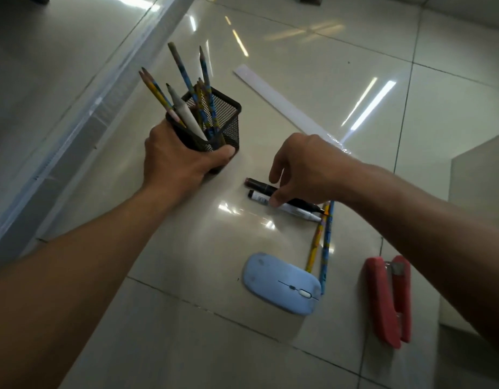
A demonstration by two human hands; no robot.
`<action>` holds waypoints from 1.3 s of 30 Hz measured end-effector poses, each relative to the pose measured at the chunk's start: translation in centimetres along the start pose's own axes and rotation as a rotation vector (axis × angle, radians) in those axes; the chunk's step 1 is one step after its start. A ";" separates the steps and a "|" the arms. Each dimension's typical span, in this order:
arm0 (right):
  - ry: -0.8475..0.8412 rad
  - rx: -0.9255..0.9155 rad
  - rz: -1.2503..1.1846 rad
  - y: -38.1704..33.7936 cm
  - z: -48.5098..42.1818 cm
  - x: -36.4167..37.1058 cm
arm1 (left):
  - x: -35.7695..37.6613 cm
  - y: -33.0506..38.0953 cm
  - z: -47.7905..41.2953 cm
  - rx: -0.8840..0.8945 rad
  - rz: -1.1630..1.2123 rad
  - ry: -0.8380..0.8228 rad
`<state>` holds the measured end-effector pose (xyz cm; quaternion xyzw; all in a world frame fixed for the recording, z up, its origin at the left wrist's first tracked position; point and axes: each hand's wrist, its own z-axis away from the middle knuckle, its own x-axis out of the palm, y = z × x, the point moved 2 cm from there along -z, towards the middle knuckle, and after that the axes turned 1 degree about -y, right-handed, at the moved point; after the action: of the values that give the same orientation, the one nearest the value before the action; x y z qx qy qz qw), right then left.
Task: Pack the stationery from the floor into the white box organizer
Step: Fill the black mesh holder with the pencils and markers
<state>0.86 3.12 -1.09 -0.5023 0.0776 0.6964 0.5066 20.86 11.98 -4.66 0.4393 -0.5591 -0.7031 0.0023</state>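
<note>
Pencils [183, 71] (a loose bunch) standing in black mesh cup [223, 119], gripped round by left hand [175, 161], well above-left of blue mouse [282, 282]. Right hand [304, 169] just above mouse, seemingly pinching black marker [259, 185] on floor [203, 262] beside white marker [299, 211]. Red stapler [388, 301] lying flat right of mouse.

One black mesh pencil holder [226, 119], one white ruler [279, 102], one blue mouse [270, 279], one red stapler [380, 301]. Two markers [259, 185]; two loose pencils [313, 248] at five o'clock.
</note>
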 end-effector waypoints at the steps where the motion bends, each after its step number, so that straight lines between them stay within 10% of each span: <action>1: -0.001 0.000 0.000 0.0 0.0 0.2 | 0.0 0.0 0.0 -0.007 0.003 -0.004; 22: 0.016 0.027 0.016 -1.5 0.1 0.3 | -0.1 -0.2 -0.1 -0.014 0.037 -0.020; 39: -0.280 0.053 -0.930 -0.1 0.1 0.1 | 0.0 -0.2 0.0 0.011 0.064 -0.008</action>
<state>0.83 3.29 -1.07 -0.3721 -0.2064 0.4552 0.7821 20.94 12.00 -4.81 0.4184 -0.5767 -0.7014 0.0201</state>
